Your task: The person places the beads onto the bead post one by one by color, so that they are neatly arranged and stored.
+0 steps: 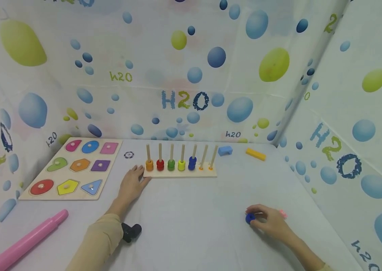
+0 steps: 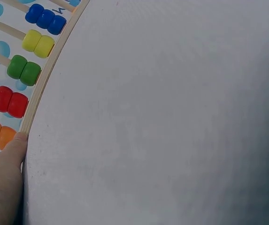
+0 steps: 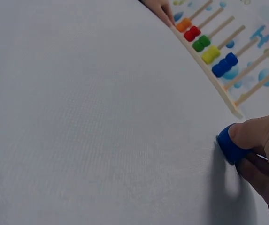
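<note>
A wooden peg board (image 1: 180,174) stands mid-table with orange, red, green, yellow and blue beads on its rods; two rods at the right are bare. My left hand (image 1: 131,184) lies flat on the table, its fingertips touching the board's left corner (image 2: 25,133). My right hand (image 1: 268,220) is at the front right and pinches a blue bead (image 1: 250,218) between thumb and fingers, low on the table. The right wrist view shows that blue bead (image 3: 229,146) under my fingertips. A pink piece (image 1: 283,214) peeks out behind the right hand.
A shape puzzle board (image 1: 70,168) lies at the left. A long pink tube (image 1: 25,242) lies at the front left. A light blue block (image 1: 225,150) and a yellow block (image 1: 255,154) sit at the back. A small dark disc (image 1: 128,155) lies by the peg board. Bubble-print cloth walls enclose the table.
</note>
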Tool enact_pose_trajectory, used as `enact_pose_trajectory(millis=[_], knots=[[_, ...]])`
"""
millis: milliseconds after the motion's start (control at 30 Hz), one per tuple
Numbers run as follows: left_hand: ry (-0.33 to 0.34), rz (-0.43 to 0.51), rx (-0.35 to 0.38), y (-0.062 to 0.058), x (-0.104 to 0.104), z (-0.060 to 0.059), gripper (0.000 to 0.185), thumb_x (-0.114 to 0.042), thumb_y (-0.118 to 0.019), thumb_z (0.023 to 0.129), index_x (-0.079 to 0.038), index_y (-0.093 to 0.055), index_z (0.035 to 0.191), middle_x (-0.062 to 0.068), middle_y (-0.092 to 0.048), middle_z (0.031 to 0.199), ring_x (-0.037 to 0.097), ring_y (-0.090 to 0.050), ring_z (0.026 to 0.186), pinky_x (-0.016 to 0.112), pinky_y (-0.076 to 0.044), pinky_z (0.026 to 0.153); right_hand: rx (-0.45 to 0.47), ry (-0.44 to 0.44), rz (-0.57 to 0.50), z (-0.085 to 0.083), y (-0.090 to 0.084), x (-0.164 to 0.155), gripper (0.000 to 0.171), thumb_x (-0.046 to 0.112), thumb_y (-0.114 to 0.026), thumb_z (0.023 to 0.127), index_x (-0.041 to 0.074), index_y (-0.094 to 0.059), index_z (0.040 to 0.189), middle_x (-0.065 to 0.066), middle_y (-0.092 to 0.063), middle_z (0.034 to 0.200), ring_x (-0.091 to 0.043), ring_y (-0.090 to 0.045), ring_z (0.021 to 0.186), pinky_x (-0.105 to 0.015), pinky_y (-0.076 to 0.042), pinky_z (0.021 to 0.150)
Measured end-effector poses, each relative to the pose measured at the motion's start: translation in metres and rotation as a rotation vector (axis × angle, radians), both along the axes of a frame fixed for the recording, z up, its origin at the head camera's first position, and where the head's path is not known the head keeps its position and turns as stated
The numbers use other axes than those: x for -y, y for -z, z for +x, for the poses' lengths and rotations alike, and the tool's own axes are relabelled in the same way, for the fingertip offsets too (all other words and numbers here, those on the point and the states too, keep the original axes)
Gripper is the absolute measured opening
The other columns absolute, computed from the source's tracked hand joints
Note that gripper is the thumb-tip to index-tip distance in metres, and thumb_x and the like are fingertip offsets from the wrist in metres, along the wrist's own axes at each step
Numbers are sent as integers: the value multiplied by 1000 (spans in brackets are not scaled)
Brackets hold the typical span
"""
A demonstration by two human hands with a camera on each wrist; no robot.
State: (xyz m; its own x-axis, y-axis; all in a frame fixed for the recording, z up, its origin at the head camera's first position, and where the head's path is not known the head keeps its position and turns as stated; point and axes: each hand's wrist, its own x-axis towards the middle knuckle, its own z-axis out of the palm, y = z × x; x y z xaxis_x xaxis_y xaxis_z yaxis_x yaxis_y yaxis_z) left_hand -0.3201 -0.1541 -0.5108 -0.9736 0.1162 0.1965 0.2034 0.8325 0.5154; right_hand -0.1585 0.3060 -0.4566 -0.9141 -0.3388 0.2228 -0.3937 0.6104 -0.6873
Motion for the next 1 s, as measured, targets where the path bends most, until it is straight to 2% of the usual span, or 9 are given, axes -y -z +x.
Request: enact_pose_trajectory(millis=[133,267,333,533,733,833,1000], knots=[[1,6,-10,0,0,0,62,-35,-61,92,3,-44,137,26,-39,141,45,-30,132,58,-25,108,-6,-10,-22,-7,-5,4,33,-9,-69,78,-9,-60,109,-17,-67,101,-33,-65,92,-41,-55,79],[5,17,-30,-2,-1,2,61,-34,-62,91,5,-45,136,27,-41,140,46,-31,131,59,-26,107,-43,-20,-71,-21,-7,13,34,-10,-68,78,-10,-59,111,-19,-66,103,-34,-65,91,-41,-56,79],[10,17,-33,-2,-1,2,61,-33,-62,91,5,-45,136,28,-41,139,47,-32,130,59,-26,107,-74,-23,-95,-32,-5,17,33,-10,-68,79,-9,-59,111,-18,-67,103,-33,-65,92,-40,-56,79],[16,16,-36,0,0,2,61,-33,-62,92,6,-45,135,27,-42,139,46,-32,131,58,-26,107,-158,-1,-113,-74,-4,37,33,-1,-70,82,5,-61,113,-6,-67,108,-19,-65,97,-28,-56,81],[7,16,-21,2,1,2,61,-32,-62,91,6,-44,136,26,-41,139,46,-30,132,58,-25,108,-250,-37,-161,-118,-25,71,33,-1,-70,83,1,-60,114,-13,-66,109,-24,-64,99,-32,-56,82],[9,19,-15,3,1,2,61,-32,-62,92,5,-44,136,25,-41,140,45,-30,132,58,-24,108,-290,-26,-178,-137,-38,88,33,-2,-70,83,-2,-59,114,-15,-65,109,-27,-63,100,-34,-56,82],[11,21,-34,3,-1,2,60,-32,-62,92,6,-45,135,26,-43,139,45,-32,131,57,-25,108,-316,5,-163,-163,-56,112,35,-2,-69,83,-3,-58,116,-12,-65,109,-22,-63,100,-26,-54,83]])
